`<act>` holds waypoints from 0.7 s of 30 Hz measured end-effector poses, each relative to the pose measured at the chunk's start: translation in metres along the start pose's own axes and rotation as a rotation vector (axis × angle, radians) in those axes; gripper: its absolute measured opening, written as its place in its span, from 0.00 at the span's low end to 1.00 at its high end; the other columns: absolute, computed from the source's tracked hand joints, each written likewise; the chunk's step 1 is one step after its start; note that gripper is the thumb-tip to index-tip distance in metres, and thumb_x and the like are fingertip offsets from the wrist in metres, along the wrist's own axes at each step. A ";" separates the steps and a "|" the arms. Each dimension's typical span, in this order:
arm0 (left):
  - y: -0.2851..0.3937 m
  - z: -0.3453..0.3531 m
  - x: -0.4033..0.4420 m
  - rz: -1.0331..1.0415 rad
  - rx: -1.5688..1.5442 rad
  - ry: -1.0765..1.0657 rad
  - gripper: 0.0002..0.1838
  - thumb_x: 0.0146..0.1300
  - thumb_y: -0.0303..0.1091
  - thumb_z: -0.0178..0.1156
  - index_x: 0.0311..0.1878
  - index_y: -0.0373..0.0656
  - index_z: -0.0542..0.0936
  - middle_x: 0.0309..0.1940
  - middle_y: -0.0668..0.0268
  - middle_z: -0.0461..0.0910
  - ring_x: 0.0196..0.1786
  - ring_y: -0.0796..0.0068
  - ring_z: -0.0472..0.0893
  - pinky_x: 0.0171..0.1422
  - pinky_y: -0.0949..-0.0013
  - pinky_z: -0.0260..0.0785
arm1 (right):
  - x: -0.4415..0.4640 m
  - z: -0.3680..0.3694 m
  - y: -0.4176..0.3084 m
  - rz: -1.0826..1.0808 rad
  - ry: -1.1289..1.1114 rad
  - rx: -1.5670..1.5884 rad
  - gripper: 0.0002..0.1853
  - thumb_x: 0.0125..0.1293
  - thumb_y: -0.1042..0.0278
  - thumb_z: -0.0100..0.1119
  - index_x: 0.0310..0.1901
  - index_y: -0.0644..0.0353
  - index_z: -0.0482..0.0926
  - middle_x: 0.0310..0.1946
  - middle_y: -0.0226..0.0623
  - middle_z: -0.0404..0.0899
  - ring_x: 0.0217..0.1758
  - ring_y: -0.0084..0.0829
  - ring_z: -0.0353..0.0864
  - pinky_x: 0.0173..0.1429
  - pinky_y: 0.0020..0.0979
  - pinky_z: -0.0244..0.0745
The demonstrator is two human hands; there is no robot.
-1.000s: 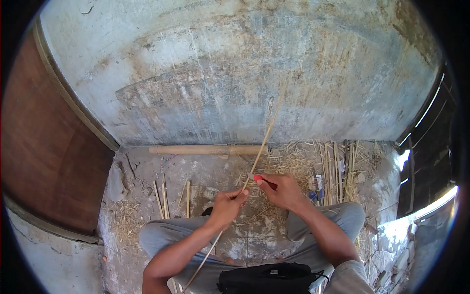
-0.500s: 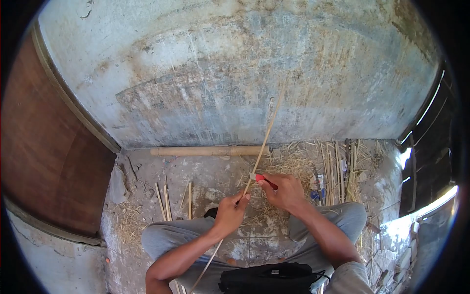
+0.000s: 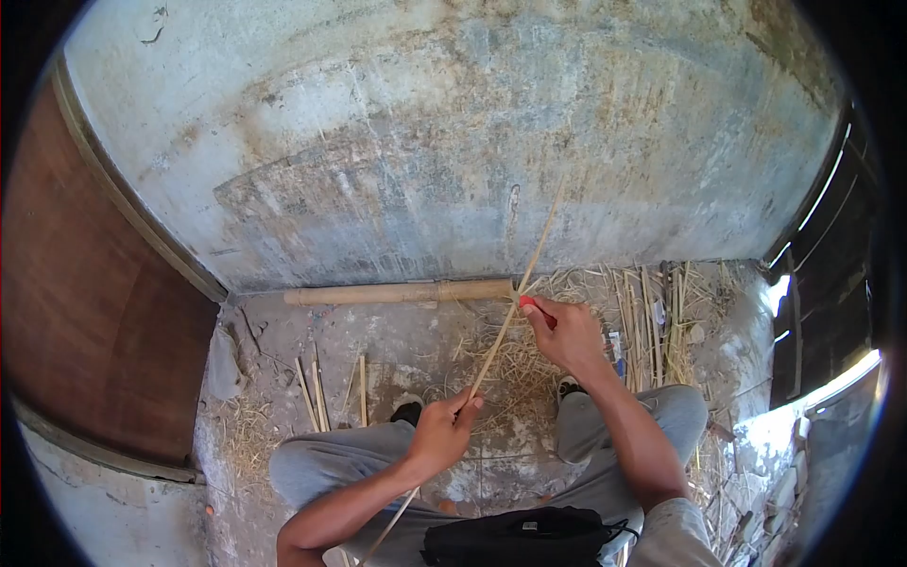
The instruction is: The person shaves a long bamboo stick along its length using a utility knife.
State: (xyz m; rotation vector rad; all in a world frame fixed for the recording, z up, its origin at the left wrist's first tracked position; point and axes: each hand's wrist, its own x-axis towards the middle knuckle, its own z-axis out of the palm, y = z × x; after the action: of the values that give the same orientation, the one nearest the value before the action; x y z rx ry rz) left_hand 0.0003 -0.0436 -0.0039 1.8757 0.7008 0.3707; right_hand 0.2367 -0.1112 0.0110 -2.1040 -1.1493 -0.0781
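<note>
A long, thin bamboo strip [image 3: 494, 352] slants up from my lap towards the wall. My left hand [image 3: 442, 435] is closed around its lower middle. Higher up, my right hand [image 3: 572, 340] grips a red-handled knife [image 3: 526, 300], whose small blade lies against the strip. The fingers cover most of the handle. Between the two hands a length of strip is exposed, and its lower end runs beneath my left forearm.
A bamboo pole [image 3: 397, 294] lies along the base of the wall [image 3: 378, 189]. Pale shavings [image 3: 491, 345] litter the floor, with cut strips [image 3: 647, 326] at the right and several more at the left. A black bag [image 3: 529, 539] rests on my lap.
My right hand has pushed the knife up and away along the strip, widening the gap between my hands. My left hand has dropped slightly, still closed on the strip.
</note>
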 end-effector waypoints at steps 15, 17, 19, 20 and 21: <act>0.006 -0.004 -0.004 0.069 0.151 0.009 0.15 0.74 0.35 0.55 0.55 0.35 0.79 0.19 0.48 0.68 0.19 0.60 0.66 0.27 0.61 0.63 | 0.021 -0.010 0.016 0.179 0.107 -0.126 0.16 0.70 0.51 0.56 0.46 0.52 0.87 0.29 0.52 0.84 0.33 0.55 0.84 0.39 0.52 0.79; 0.010 -0.004 -0.006 0.025 0.169 0.028 0.13 0.73 0.34 0.54 0.52 0.34 0.79 0.20 0.45 0.70 0.20 0.53 0.64 0.28 0.59 0.63 | 0.021 -0.008 0.018 0.148 0.167 -0.172 0.17 0.70 0.51 0.56 0.45 0.53 0.87 0.29 0.52 0.84 0.33 0.55 0.84 0.40 0.52 0.79; 0.005 -0.004 -0.012 0.071 0.160 0.018 0.13 0.74 0.34 0.54 0.50 0.34 0.79 0.20 0.46 0.69 0.19 0.55 0.64 0.28 0.60 0.63 | 0.027 -0.012 0.034 0.112 0.225 -0.220 0.17 0.70 0.51 0.55 0.45 0.54 0.87 0.29 0.53 0.84 0.33 0.54 0.84 0.40 0.52 0.79; 0.002 -0.004 -0.014 0.120 0.150 0.008 0.13 0.74 0.35 0.54 0.49 0.33 0.79 0.19 0.47 0.68 0.19 0.58 0.64 0.27 0.60 0.62 | 0.036 -0.023 0.059 0.230 0.232 -0.247 0.18 0.71 0.51 0.55 0.45 0.55 0.87 0.28 0.52 0.83 0.33 0.54 0.84 0.39 0.50 0.79; -0.006 -0.004 -0.015 0.121 0.151 0.005 0.13 0.74 0.35 0.54 0.49 0.33 0.79 0.19 0.47 0.68 0.19 0.58 0.64 0.27 0.60 0.62 | 0.040 -0.029 0.072 0.351 0.239 -0.273 0.19 0.72 0.51 0.54 0.45 0.56 0.86 0.27 0.52 0.83 0.32 0.54 0.84 0.38 0.49 0.78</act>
State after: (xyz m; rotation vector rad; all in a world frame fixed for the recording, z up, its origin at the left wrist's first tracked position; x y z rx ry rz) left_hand -0.0152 -0.0479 -0.0072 2.0671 0.6349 0.4102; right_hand 0.3226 -0.1252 0.0063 -2.4284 -0.6462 -0.3281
